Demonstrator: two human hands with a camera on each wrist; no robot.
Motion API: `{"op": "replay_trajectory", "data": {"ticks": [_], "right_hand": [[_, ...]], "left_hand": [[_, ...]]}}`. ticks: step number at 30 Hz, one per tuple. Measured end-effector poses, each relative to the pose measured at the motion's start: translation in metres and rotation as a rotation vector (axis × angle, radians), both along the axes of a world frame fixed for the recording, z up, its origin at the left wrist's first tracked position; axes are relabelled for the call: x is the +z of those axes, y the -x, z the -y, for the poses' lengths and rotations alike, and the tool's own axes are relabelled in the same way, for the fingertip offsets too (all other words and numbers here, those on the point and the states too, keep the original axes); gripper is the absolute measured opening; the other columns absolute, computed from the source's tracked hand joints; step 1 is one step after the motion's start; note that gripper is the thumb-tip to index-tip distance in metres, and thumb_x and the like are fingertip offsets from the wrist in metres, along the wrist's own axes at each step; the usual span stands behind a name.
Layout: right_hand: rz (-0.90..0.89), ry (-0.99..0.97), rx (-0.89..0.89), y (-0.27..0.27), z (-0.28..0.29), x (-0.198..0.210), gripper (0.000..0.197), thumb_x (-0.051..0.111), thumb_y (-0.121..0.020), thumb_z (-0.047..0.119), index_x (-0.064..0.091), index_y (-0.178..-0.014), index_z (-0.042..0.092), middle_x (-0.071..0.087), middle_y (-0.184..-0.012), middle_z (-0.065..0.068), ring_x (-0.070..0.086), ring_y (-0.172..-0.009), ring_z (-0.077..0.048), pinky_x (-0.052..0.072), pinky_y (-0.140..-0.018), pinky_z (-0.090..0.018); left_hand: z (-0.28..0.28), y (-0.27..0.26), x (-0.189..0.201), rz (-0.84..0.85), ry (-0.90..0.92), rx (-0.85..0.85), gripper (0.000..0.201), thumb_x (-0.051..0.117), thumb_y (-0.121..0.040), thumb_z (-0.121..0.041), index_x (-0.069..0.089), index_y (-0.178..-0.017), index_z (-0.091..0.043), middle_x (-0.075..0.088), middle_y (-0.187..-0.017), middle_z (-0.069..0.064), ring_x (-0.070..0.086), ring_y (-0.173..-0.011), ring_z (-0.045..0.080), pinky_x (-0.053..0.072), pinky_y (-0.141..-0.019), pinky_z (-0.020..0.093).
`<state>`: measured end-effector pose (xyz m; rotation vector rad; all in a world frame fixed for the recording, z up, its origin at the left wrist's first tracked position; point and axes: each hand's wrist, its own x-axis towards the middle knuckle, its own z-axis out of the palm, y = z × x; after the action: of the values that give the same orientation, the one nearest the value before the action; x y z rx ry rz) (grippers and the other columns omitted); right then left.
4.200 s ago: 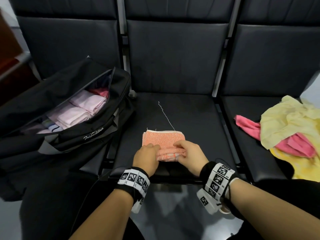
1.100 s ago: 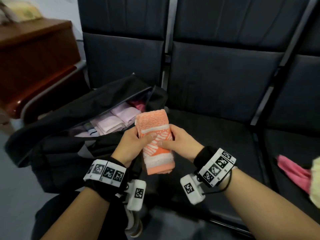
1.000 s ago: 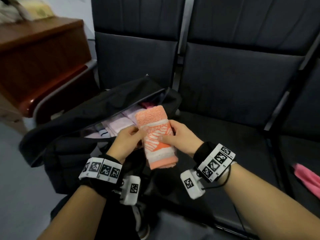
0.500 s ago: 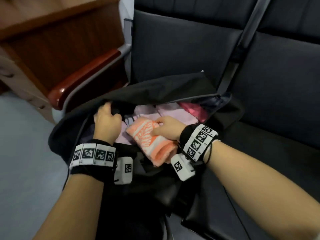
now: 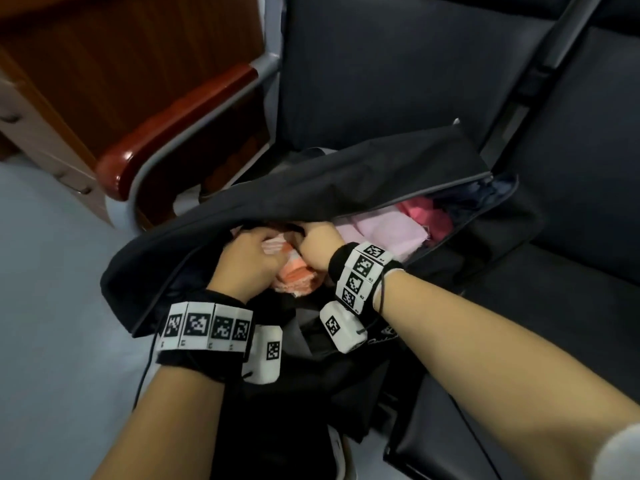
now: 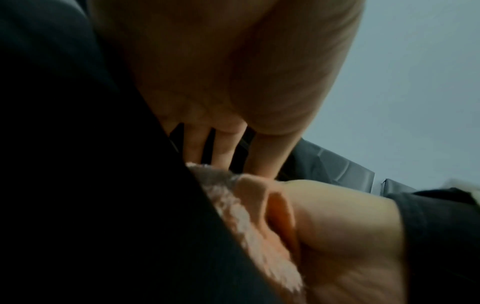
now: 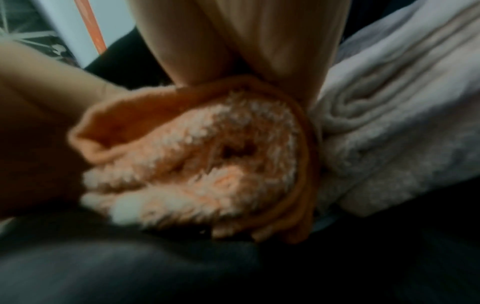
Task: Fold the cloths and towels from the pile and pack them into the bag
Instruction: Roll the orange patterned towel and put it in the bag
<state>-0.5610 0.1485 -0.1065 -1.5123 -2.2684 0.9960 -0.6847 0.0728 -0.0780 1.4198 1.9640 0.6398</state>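
The black bag (image 5: 349, 174) lies open on the left seat, with folded pale pink cloths (image 5: 388, 233) and a deeper pink one (image 5: 420, 213) inside. The folded orange towel (image 5: 294, 277) sits in the bag's near end between both hands. My right hand (image 5: 313, 239) grips it at its right side, with fingers (image 7: 280, 51) going down between the towel (image 7: 207, 164) and a pale folded cloth (image 7: 389, 123). My left hand (image 5: 261, 245) presses the towel's left side; its fingers (image 6: 221, 148) reach straight down beside the towel (image 6: 254, 205), along the bag wall.
A red-brown wooden armrest (image 5: 173, 126) on a metal frame stands just left of the bag, with a wooden cabinet (image 5: 104, 46) behind it. Black seat cushions (image 5: 554, 306) extend to the right. Grey floor (image 5: 52, 323) lies at the left.
Both hands carried the orange towel from the middle seat to the bag and pushed it down into the opening. The left hand let go of the bag flap and came onto the towel.
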Motion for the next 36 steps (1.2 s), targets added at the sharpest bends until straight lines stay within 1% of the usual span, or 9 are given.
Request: {"op": "replay_trajectory", "data": {"ticks": [5,9,14,18,21,25,30,33,36], "right_hand": [[-0.1,0.154,0.113,-0.018,0.014,0.006,0.051,0.067,-0.087,0.018,0.057,-0.137,0.019,0.065,-0.127,-0.011,0.061,-0.114,-0.027,0.048,-0.099,-0.032],[0.075,0.035,0.278,-0.031,0.026,0.004,0.063,0.067,-0.088,0.016,0.044,-0.147,0.021,0.045,-0.149,-0.01,0.047,-0.132,-0.027,0.036,-0.112,-0.032],[0.186,-0.103,0.272,-0.059,0.05,0.002,0.052,0.066,-0.085,0.02,0.054,-0.137,0.02,0.049,-0.133,-0.009,0.053,-0.117,-0.031,0.046,-0.101,-0.039],[0.353,-0.021,0.223,-0.09,0.066,0.004,0.048,0.063,-0.089,0.027,0.05,-0.134,0.018,0.059,-0.128,-0.009,0.058,-0.116,-0.031,0.05,-0.095,-0.043],[0.32,0.016,0.227,-0.111,0.084,0.008,0.035,0.063,-0.089,0.019,0.06,-0.125,0.018,0.065,-0.122,-0.009,0.06,-0.114,-0.029,0.049,-0.096,-0.037],[0.231,-0.107,0.216,-0.141,0.114,0.035,0.017,0.064,-0.088,0.018,0.07,-0.104,0.021,0.069,-0.11,-0.004,0.061,-0.106,-0.026,0.05,-0.092,-0.036],[0.024,-0.202,0.065,-0.223,0.161,0.08,0.018,0.061,-0.088,0.013,0.075,-0.098,0.018,0.072,-0.103,0.0,0.064,-0.1,-0.019,0.048,-0.092,-0.029],[-0.076,-0.194,-0.138,-0.311,0.198,0.091,0.015,0.062,-0.089,0.017,0.074,-0.096,0.022,0.069,-0.096,0.009,0.061,-0.091,-0.008,0.044,-0.084,-0.019],[-0.093,-0.149,-0.372,-0.415,0.243,0.083,0.013,0.061,-0.091,0.022,0.072,-0.095,0.026,0.069,-0.095,0.013,0.061,-0.091,-0.006,0.049,-0.084,-0.023]], "left_hand": [[-0.005,0.0,-0.006,-0.084,0.048,-0.196,0.045,0.069,-0.086,-0.022,0.064,-0.127,-0.006,0.065,-0.127,0.018,0.06,-0.12,0.03,0.039,-0.09,0.019],[-0.019,0.002,-0.017,-0.264,0.261,-0.188,0.06,0.066,-0.093,-0.022,0.043,-0.148,-0.01,0.044,-0.152,0.015,0.042,-0.14,0.031,0.034,-0.115,0.038],[-0.02,-0.011,-0.015,-0.451,0.355,-0.178,0.062,0.061,-0.096,-0.03,0.037,-0.152,-0.02,0.038,-0.154,0.015,0.038,-0.14,0.037,0.036,-0.114,0.047],[0.004,-0.029,-0.001,-0.515,0.333,-0.075,0.057,0.052,-0.094,-0.028,0.037,-0.15,-0.031,0.027,-0.158,0.011,0.034,-0.14,0.039,0.038,-0.111,0.051],[0.024,-0.038,0.016,-0.512,0.373,-0.084,0.056,0.055,-0.09,-0.032,0.045,-0.145,-0.025,0.037,-0.155,0.01,0.044,-0.135,0.036,0.041,-0.109,0.047],[0.052,-0.059,0.045,-0.523,0.379,-0.175,0.04,0.06,-0.089,-0.036,0.064,-0.123,-0.014,0.062,-0.131,0.01,0.059,-0.116,0.03,0.049,-0.1,0.039],[0.073,-0.134,0.082,-0.538,0.163,-0.262,0.027,0.064,-0.088,-0.037,0.071,-0.103,-0.016,0.069,-0.117,0.008,0.063,-0.108,0.028,0.047,-0.088,0.031],[0.08,-0.214,0.092,-0.425,0.048,-0.368,0.01,0.067,-0.087,-0.036,0.066,-0.088,-0.026,0.07,-0.105,0.001,0.063,-0.103,0.025,0.048,-0.09,0.034],[0.088,-0.318,0.089,-0.334,-0.028,-0.543,0.008,0.069,-0.087,-0.033,0.062,-0.086,-0.036,0.069,-0.099,-0.004,0.065,-0.101,0.021,0.051,-0.093,0.036]]}}
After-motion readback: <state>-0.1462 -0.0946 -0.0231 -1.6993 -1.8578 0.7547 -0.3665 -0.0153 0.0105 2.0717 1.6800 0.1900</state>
